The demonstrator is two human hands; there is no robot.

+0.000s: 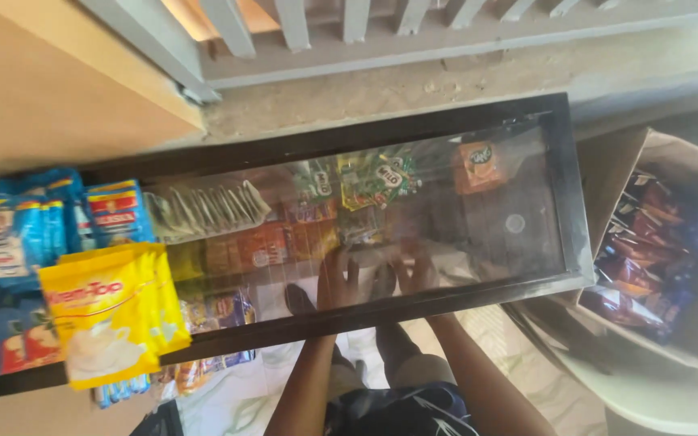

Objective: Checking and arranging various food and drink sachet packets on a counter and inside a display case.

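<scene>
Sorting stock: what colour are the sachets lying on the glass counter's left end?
Yellow sachets, clearest in the head view.

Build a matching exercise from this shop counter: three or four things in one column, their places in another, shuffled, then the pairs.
Things:
1. yellow sachet packs
2. blue packets
3. open cardboard box of dark red wrappers
4. orange sachet

Places:
A. far left, beside the glass
B. under the glass, toward its right end
C. right of the counter
D. hanging over the glass-topped counter's front left edge

Pairs: 1-D, 2-A, 3-C, 4-B
</scene>
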